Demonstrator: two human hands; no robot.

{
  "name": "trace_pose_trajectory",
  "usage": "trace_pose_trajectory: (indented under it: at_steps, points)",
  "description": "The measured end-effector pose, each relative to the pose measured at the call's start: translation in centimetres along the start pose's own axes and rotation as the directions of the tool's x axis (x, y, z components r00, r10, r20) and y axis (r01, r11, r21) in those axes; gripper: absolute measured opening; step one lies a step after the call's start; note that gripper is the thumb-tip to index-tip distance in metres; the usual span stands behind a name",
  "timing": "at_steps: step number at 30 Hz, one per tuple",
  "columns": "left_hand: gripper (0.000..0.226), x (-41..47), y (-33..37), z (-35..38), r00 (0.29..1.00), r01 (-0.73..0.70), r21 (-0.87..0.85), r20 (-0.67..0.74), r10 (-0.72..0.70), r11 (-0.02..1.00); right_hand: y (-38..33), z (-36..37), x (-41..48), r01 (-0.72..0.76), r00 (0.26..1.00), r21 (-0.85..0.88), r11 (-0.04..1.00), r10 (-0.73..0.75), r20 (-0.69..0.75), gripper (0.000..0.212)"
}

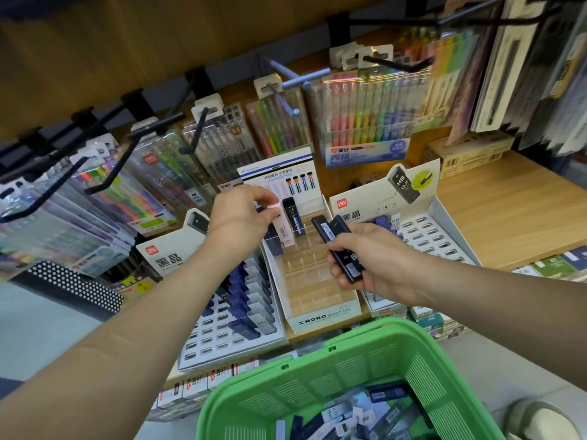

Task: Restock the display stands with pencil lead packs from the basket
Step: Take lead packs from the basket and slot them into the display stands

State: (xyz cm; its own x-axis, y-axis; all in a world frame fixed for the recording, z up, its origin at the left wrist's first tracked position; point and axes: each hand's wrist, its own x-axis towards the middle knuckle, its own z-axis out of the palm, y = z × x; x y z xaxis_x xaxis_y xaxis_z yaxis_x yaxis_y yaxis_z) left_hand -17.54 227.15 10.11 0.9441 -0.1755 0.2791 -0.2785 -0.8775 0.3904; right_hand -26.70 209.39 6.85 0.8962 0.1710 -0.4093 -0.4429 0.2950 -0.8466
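Note:
My left hand [244, 217] pinches a pale pink lead pack [282, 225] over the back row of the clear MONO stand [320, 281], next to a black 0.5 pack [291, 217] standing there. My right hand [374, 258] grips two black lead packs [340, 246], fanned out above the stand's right side. The green basket [359, 369] sits below, with several lead packs [359, 417] lying in its bottom. A white stand on the left [235, 312] holds several blue and grey packs; a white stand on the right [435, 236] shows mostly bare slots.
Pen sets hang on black hooks [152, 128] over the shelf's back. A black perforated holder [73, 284] stands at the left. Bare wooden shelf [514, 211] lies at the right, with a cardboard box [467, 157] behind. A shoe [546, 420] shows at bottom right.

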Motion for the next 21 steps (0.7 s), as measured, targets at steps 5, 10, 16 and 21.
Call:
trace_pose_trajectory:
  at_steps: [5,10,16,21]
  points:
    - [0.010,0.3,-0.1,0.3,0.999,0.042,-0.053,0.008,-0.041,0.998,0.1,-0.1,0.0,0.011,1.000,-0.021,1.000,-0.010,0.021,0.007]
    - [0.014,0.1,-0.5,1.2,0.998,-0.057,0.126,0.028,0.053,0.990,0.2,-0.2,-0.3,0.044,0.996,-0.063,0.997,-0.040,0.074,0.004]
    - [0.021,0.2,0.2,1.3,0.999,-0.046,0.160,0.016,0.044,0.986,0.3,-0.2,-0.2,0.017,0.998,-0.047,0.999,-0.014,0.064,0.011]
    - [0.034,-2.8,1.2,0.0,0.974,-0.224,-0.131,-0.052,0.219,0.966,0.1,-0.2,-0.2,0.031,0.998,-0.117,0.993,-0.023,0.066,0.009]
